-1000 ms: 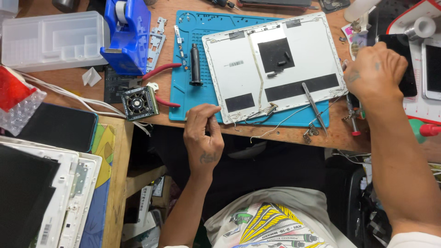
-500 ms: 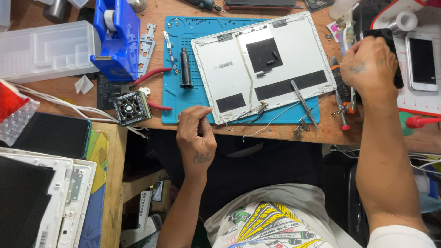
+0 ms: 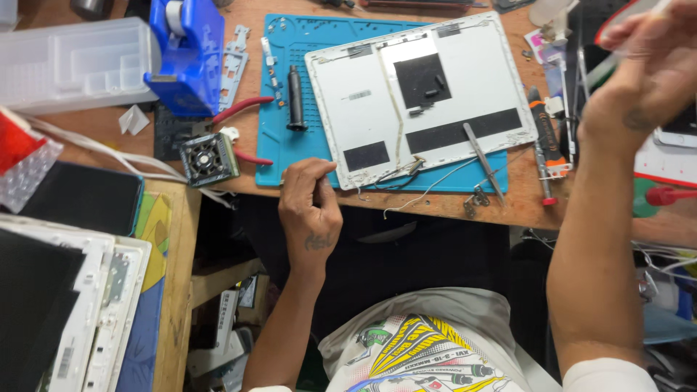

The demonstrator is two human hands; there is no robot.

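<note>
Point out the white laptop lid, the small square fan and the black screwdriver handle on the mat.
White laptop lid point(image 3: 363, 87), head view, bare left part of its inner face.
Small square fan point(image 3: 208, 157), head view, its hub.
Black screwdriver handle point(image 3: 295, 94), head view, middle of the shaft.

A small white label point(image 3: 358, 95) with dark print sits on the white laptop lid point(image 3: 348, 123), left of its black square patch. Right of the lid, a phone screen point(image 3: 681, 123) lies mostly hidden.

Blue tape dispenser point(image 3: 185, 54), small fan point(image 3: 208, 158)
</note>
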